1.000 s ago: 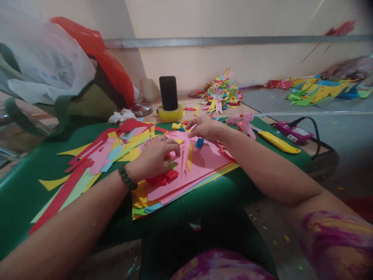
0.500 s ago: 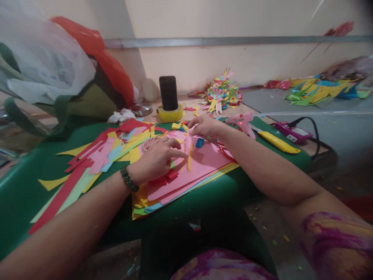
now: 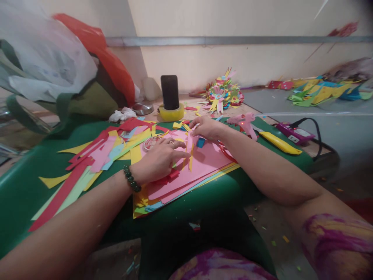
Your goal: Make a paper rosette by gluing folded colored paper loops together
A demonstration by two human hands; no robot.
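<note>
My left hand (image 3: 159,160) lies on a stack of pink paper sheets (image 3: 208,161), its fingers stretched out flat and the index finger pressing beside a thin pink paper strip (image 3: 189,144). My right hand (image 3: 205,127) is closed in a pinch on the upper end of that strip. A yellow strip (image 3: 191,158) lies alongside it, and a small blue piece (image 3: 200,142) sits just under my right hand. Some folded red paper (image 3: 167,177) shows below my left hand. A clear tape roll (image 3: 149,143) rests near my left knuckles.
Loose coloured paper strips (image 3: 96,155) cover the green table (image 3: 262,163) on the left. A pink glue gun (image 3: 244,122), a yellow cutter (image 3: 279,142) and a purple power strip (image 3: 293,133) lie to the right. A phone (image 3: 170,91) stands in a yellow tape roll (image 3: 171,114), with paper flowers (image 3: 223,93) behind and plastic bags (image 3: 43,66) at the left.
My left hand opened from a curled grip to flat fingers, the index reaching right toward the strip. My right hand stayed near the strip's top, shifting slightly.
</note>
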